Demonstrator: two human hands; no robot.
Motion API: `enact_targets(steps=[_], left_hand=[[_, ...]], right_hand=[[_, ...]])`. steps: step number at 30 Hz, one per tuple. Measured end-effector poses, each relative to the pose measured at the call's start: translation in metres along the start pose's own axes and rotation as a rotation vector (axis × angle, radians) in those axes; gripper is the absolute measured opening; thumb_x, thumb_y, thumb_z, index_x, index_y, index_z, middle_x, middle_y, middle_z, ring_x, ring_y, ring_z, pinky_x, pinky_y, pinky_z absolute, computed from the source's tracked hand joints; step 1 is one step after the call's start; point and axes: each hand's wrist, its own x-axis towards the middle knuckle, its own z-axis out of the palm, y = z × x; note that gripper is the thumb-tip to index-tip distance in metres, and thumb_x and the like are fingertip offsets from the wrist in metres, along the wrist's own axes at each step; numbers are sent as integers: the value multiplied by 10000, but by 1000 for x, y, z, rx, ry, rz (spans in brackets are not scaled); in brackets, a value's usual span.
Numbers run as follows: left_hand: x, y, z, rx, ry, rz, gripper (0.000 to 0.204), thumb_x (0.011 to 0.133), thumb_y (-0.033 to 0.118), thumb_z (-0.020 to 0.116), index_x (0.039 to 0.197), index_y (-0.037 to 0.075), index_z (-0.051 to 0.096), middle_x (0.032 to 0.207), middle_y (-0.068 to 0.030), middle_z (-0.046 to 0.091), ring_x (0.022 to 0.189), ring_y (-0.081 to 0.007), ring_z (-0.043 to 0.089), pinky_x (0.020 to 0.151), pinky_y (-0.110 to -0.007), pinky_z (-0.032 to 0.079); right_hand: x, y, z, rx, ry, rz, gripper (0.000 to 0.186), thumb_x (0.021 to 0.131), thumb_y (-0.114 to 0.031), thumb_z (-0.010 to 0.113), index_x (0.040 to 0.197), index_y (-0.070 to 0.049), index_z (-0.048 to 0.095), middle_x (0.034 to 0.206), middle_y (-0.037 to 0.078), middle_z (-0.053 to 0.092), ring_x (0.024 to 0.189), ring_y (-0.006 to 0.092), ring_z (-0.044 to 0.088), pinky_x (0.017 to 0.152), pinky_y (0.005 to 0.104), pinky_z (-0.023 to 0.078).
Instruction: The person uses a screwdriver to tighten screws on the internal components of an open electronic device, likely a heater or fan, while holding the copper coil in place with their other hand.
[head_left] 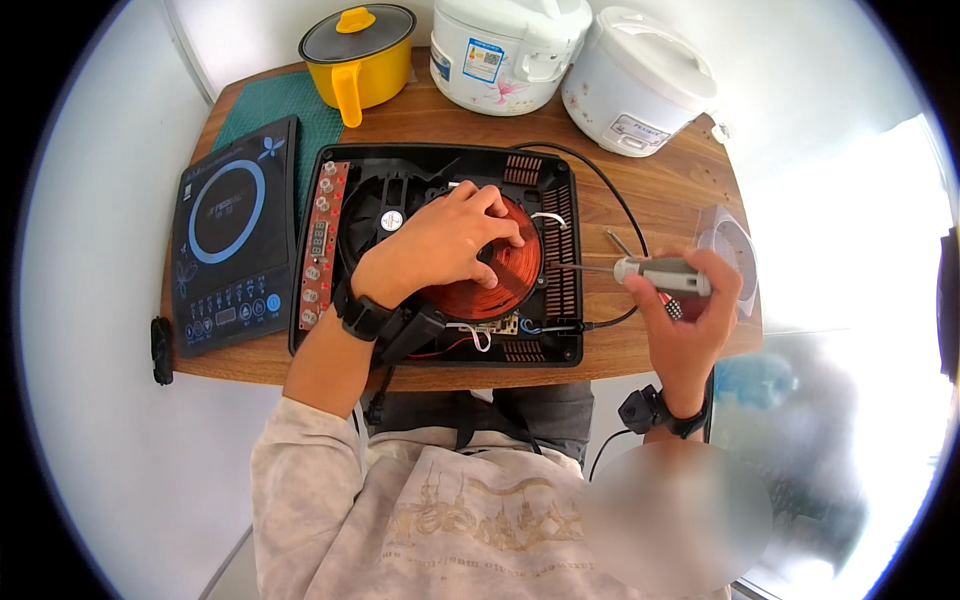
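An opened induction cooker base (470,357), a black plastic shell, lies on the table before me. Inside it sits a round copper coil (520,265). My left hand (455,240) rests over this coil with fingers bent and apart, thumb and index near its centre. In my right hand (695,320) is a screwdriver (665,276) with a grey and white handle, held level. Its shaft points left, and the tip reaches the coil's right edge. A red circuit board (323,245) with a small display runs along the shell's left side. My left hand partly hides the fan (365,215).
The black glass cooker top (235,240) lies at left, partly on a green mat (235,120). Behind stand a yellow pot (360,80) and two white rice cookers (510,50). A black cord (620,195) curves right of the shell. A clear container (738,250) sits beyond my right hand.
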Motion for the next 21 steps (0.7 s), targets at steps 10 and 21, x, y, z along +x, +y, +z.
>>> enact_targets(steps=[10, 21], left_hand=[[1, 0, 1, 11, 9, 7, 524, 696, 213, 894, 1189, 161, 724, 1245, -78, 566, 1215, -314, 527, 1038, -425, 500], [1, -1, 2, 11, 11, 13, 514, 704, 209, 893, 1187, 152, 725, 1254, -72, 572, 1232, -310, 523, 1048, -419, 493]], right_hand=[[-25, 5, 9, 68, 32, -63, 510, 817, 36, 829, 1137, -75, 448, 1035, 128, 724, 962, 262, 704, 1048, 502, 480], [-31, 6, 7, 164, 14, 8, 505, 831, 73, 793, 1143, -60, 420, 1105, 149, 692, 992, 229, 695, 905, 352, 566]])
